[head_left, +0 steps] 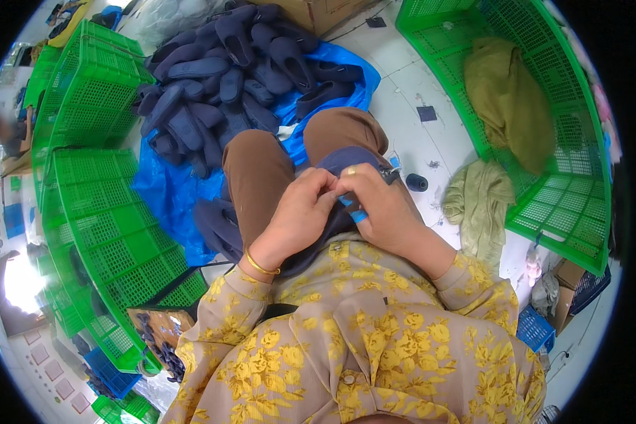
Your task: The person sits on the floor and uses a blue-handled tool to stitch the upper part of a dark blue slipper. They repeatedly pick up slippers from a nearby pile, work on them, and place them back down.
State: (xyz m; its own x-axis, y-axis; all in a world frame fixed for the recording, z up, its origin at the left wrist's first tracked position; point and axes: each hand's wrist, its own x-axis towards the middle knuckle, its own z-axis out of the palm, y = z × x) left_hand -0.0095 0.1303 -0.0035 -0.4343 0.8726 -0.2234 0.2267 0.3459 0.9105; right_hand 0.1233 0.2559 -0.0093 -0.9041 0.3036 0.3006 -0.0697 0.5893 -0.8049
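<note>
Over my lap, my left hand and my right hand meet with their fingertips pinched together. What they pinch is too small or too hidden to make out. Beneath them a navy slipper lies across my thighs, partly covered by both hands. Blue tape wraps fingers of my right hand, which also wears a ring. A small dark metallic tool shows beside the right knuckles; whether that hand holds it is unclear. Another navy slipper rests against my left thigh.
A large heap of navy slippers lies on a blue plastic sheet beyond my knees. Green crates line the left; another green crate stands right with olive cloth. A dark thread spool and pale green cloth are nearby.
</note>
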